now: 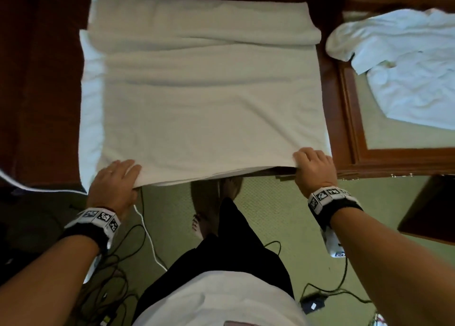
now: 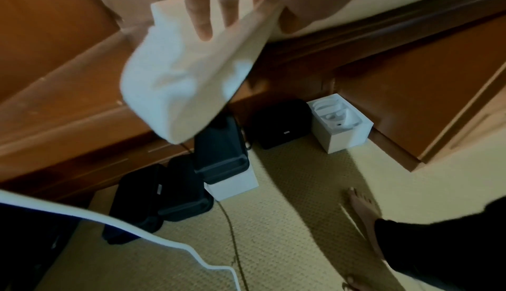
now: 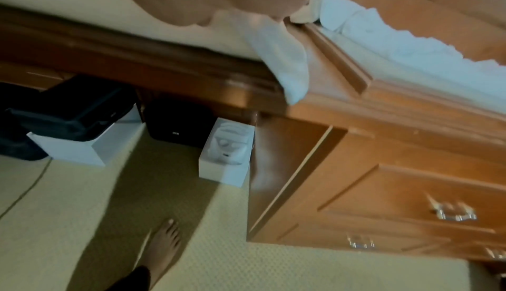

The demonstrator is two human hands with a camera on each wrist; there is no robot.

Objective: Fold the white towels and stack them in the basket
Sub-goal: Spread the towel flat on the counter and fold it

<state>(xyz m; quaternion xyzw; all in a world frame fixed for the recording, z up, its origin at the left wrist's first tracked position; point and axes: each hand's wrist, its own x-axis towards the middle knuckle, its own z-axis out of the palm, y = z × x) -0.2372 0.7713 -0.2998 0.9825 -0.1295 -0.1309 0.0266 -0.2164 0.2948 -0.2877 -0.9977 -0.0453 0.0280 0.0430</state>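
A large white terry towel (image 1: 204, 99) lies spread over the dark wooden bench (image 1: 44, 84), doubled over, with soft creases running across its far half and a thicker fold at 12 o'clock. Its near edge hangs just past the bench's front.

The left hand (image 1: 114, 180) holds the near left corner at about 7 o'clock; its grip is closed on the cloth, fingers on top. In the left wrist view the fingers (image 2: 201, 14) lie along the underside of the hanging corner of the towel (image 2: 178, 75), and a ring shows on one of them.

The right hand (image 1: 314, 169) holds the near right corner at about 5 o'clock, its grip closed on the cloth with curled fingers over the edge. In the right wrist view a flap of the towel (image 3: 284, 57) drops over the bench edge beneath the palm.

At 2 o'clock a crumpled white towel (image 1: 406, 62) sits on a green-topped wooden desk surface (image 1: 394, 138). Black cables (image 1: 128, 247) trail over the green carpet (image 1: 270, 207).
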